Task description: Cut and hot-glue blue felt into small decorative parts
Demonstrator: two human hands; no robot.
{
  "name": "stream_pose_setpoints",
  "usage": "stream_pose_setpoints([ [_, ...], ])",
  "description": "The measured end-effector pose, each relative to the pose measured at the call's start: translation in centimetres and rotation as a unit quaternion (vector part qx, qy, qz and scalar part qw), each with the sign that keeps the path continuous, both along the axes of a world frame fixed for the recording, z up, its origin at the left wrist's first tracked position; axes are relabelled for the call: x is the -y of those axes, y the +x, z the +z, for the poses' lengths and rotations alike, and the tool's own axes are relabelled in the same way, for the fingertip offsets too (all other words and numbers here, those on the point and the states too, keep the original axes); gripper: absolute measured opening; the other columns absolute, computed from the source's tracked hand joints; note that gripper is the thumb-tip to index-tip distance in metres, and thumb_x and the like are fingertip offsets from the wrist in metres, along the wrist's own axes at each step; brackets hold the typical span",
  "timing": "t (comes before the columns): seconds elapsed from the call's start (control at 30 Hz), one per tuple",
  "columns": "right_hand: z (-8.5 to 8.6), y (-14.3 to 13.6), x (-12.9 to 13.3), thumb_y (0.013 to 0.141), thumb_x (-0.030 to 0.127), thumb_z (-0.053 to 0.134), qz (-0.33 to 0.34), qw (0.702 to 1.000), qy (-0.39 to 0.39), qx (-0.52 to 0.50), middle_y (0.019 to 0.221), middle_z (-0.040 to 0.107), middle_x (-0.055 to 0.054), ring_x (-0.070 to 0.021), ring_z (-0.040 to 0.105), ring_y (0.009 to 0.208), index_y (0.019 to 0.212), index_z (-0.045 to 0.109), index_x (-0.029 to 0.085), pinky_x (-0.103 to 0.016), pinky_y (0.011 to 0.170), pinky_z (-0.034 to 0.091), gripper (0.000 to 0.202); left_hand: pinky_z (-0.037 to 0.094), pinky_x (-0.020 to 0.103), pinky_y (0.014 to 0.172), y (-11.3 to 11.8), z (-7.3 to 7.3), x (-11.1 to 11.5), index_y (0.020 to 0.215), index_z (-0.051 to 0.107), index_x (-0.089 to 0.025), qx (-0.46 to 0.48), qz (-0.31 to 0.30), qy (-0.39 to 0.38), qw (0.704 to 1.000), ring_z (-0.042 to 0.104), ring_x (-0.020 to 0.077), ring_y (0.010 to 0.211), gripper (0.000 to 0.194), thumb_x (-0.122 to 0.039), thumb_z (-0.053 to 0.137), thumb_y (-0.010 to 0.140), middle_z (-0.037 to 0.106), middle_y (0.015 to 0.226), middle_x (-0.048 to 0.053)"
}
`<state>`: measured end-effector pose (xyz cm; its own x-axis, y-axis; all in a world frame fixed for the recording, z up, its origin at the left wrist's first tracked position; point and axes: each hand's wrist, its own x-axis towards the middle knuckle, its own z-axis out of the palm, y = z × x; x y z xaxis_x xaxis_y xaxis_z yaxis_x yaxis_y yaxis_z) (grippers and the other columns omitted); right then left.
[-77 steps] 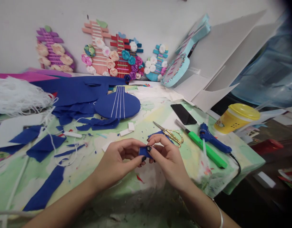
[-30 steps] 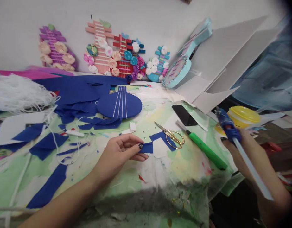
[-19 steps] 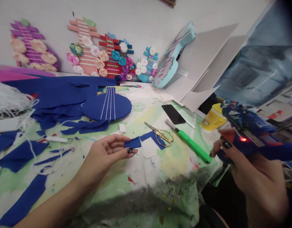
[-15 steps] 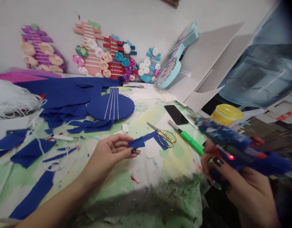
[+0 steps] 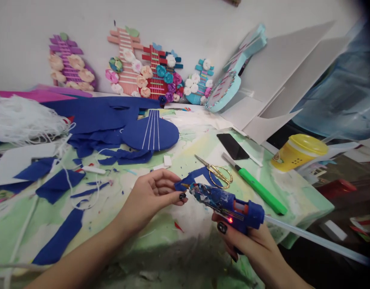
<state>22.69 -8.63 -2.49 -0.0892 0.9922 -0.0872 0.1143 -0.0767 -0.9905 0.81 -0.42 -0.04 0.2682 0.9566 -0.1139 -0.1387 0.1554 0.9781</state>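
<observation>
My right hand [image 5: 245, 241] is wrapped round the grip of a blue hot glue gun [image 5: 230, 202]. Its red light glows, and a long clear glue stick [image 5: 317, 237] sticks out of the back. My left hand [image 5: 161, 190] pinches the edge of a blue fabric piece [image 5: 185, 182] between thumb and fingers. The gun's nozzle is at that fabric, close to my left fingertips; whether it touches I cannot tell. A white piece [image 5: 201, 180] lies against the blue fabric, partly hidden behind the gun. Gold-handled scissors [image 5: 219, 174] rest just beyond it.
A green utility knife [image 5: 260, 188], a black phone [image 5: 233, 146] and a yellow lidded tub [image 5: 299, 152] stand to the right. Blue fabric scraps [image 5: 58, 237] and white yarn [image 5: 28, 120] spread over the left. A blue guitar-shaped body [image 5: 167, 134] lies behind, below decorated guitars [image 5: 155, 72] along the wall.
The glue gun in my right hand has come in from the right, its nozzle now at the fabric. My left hand keeps its pinch. The view has turned slightly right.
</observation>
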Motion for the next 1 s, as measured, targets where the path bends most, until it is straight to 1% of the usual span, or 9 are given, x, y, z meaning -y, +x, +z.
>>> stream_pose_setpoints([
  [0.13,-0.08,-0.49,-0.27,0.082,0.042,0.062,0.005,0.999,0.027,0.022,0.064,0.054,-0.001,-0.0092,0.044,0.048,0.103,0.067,0.020,-0.021,0.040,0.038,0.030,0.060,0.023,0.061,-0.13,-0.15,0.05,0.084,0.061,-0.012,0.007,-0.012,0.004,1.000,0.070,0.0148,0.061,0.026,-0.014,0.077,0.064,0.071,0.068,0.001],
  [0.27,0.20,-0.82,-0.36,0.083,0.039,0.061,0.015,0.997,0.052,0.047,0.061,0.052,0.000,-0.0121,0.049,0.053,0.103,0.067,0.020,-0.024,0.045,0.043,0.028,0.060,0.023,0.060,-0.24,-0.29,0.05,0.085,0.061,-0.013,0.015,-0.020,0.004,1.000,0.070,0.0147,0.062,0.024,-0.012,0.076,0.065,0.071,0.070,0.001],
  [0.43,0.13,-0.71,-0.31,0.084,0.036,0.060,0.031,0.996,0.059,0.062,0.060,0.051,0.000,-0.0144,0.052,0.057,0.103,0.067,0.021,-0.026,0.049,0.045,0.026,0.061,0.023,0.060,-0.30,-0.26,0.11,0.083,0.061,-0.013,0.020,-0.017,0.007,1.000,0.070,0.0146,0.063,0.024,-0.012,0.076,0.065,0.071,0.069,0.001],
  [0.6,-0.15,-0.63,-0.16,0.083,0.035,0.060,0.012,0.997,0.055,0.060,0.062,0.053,-0.001,-0.0151,0.053,0.060,0.108,0.065,0.021,-0.026,0.050,0.045,0.029,0.061,0.022,0.059,-0.27,-0.21,0.14,0.083,0.061,-0.012,0.017,-0.018,0.006,1.000,0.070,0.0145,0.061,0.024,-0.012,0.076,0.064,0.072,0.068,0.001],
  [0.73,-0.01,-0.65,-0.11,0.081,0.036,0.062,0.005,0.997,0.048,0.056,0.064,0.054,-0.001,-0.0157,0.053,0.061,0.109,0.065,0.022,-0.027,0.050,0.045,0.031,0.061,0.023,0.060,-0.27,-0.14,0.11,0.083,0.061,-0.012,0.014,-0.018,0.007,1.000,0.070,0.0151,0.062,0.024,-0.014,0.077,0.065,0.072,0.069,0.002],
  [0.9,0.28,-0.54,-0.03,0.081,0.038,0.063,-0.003,0.999,0.026,0.042,0.064,0.053,-0.001,-0.0126,0.048,0.055,0.101,0.066,0.020,-0.024,0.047,0.042,0.027,0.060,0.022,0.060,-0.27,0.03,0.24,0.082,0.061,-0.012,0.009,-0.019,0.006,1.000,0.070,0.0150,0.060,0.025,-0.014,0.077,0.064,0.072,0.067,0.002],
  [1.0,0.46,-0.45,0.03,0.081,0.040,0.063,-0.013,0.999,0.013,0.041,0.063,0.052,0.000,-0.0104,0.045,0.051,0.093,0.065,0.017,-0.023,0.045,0.040,0.026,0.060,0.022,0.059,-0.25,0.04,0.29,0.082,0.060,-0.012,0.004,-0.014,0.006,1.000,0.070,0.0151,0.060,0.025,-0.014,0.078,0.064,0.071,0.066,0.001],
])
